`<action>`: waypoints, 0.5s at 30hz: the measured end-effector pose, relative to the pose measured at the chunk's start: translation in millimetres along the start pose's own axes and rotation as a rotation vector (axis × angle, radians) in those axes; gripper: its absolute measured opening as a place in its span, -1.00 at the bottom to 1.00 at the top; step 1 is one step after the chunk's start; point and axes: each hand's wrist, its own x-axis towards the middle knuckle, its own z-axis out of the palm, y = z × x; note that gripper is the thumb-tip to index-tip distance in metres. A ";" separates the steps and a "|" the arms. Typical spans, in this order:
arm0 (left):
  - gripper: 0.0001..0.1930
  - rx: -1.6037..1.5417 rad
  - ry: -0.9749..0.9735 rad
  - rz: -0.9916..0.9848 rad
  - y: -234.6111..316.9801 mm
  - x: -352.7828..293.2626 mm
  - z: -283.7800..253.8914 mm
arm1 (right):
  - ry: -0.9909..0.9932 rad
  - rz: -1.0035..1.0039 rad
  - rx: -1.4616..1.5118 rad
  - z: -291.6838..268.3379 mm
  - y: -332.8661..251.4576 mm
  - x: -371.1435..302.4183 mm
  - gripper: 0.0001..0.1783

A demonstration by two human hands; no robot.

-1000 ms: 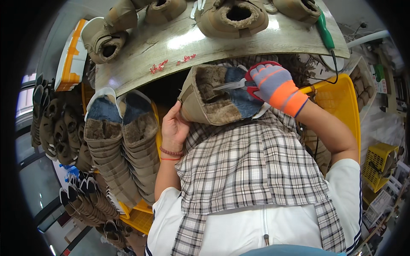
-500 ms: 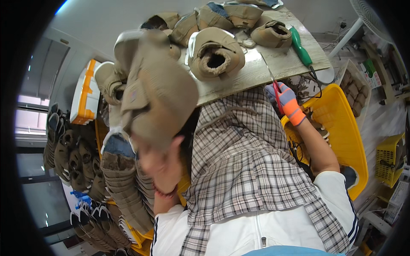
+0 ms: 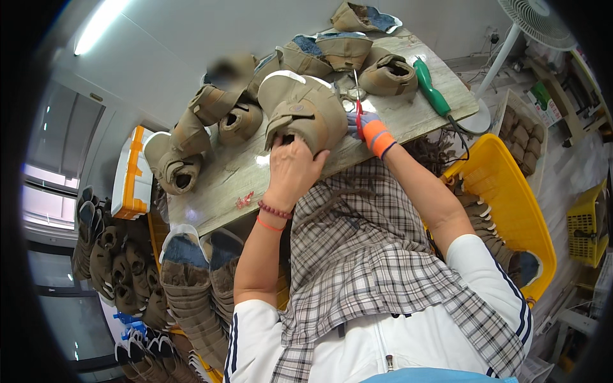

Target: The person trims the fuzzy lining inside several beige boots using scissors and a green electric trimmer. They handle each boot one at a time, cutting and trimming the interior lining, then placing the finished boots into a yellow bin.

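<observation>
My bare left hand (image 3: 292,169), with a red bead bracelet at the wrist, grips a brown shoe upper (image 3: 325,118) at the tabletop's near edge. Its fingers reach into the upper's fleece-lined opening, so their tips are hidden. A strap and a white edge show on the upper. Close by on the right, my right hand (image 3: 377,135) wears a purple and orange glove and is closed around red-handled scissors (image 3: 359,115). The blades point up and away, apart from the held upper. More brown uppers (image 3: 387,75) with fuzzy lining stand around on the table (image 3: 217,207).
A green corded tool (image 3: 432,88) lies at the table's right end, its cable hanging over the edge. To my right is a yellow basket (image 3: 520,210) holding shoes. Stacked uppers (image 3: 191,281) fill the left side. A white fan (image 3: 539,22) stands at the far right.
My left hand was blurred with a raised upper at the left; now it is forward and right, gripping an upper at the table. My right hand has moved left and forward with the scissors.
</observation>
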 end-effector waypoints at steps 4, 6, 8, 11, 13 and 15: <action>-0.48 -0.116 -0.047 -0.072 -8.6 -22.8 -9.0 | 0.022 -0.168 -0.249 6.5 16.6 10.8 -0.68; -0.50 -0.322 -0.093 -0.281 -15.6 -49.3 -23.0 | 0.029 -0.149 -0.291 42.0 9.3 -37.4 -0.68; -0.66 -0.885 0.000 -0.422 -30.7 -78.5 -30.2 | -0.102 -0.068 -0.263 46.7 0.7 -52.6 -0.61; -0.60 -1.116 0.188 -0.634 -64.7 -139.8 -36.8 | -0.319 -0.177 -0.506 91.8 1.1 -82.0 -0.45; -0.51 -1.202 0.355 -0.679 -80.5 -165.1 -32.1 | -0.465 -0.346 -0.558 115.7 10.0 -98.3 -0.47; -0.46 -1.424 0.360 -0.667 -85.9 -171.5 -37.9 | -0.615 -0.319 -0.627 129.8 7.1 -117.5 -0.47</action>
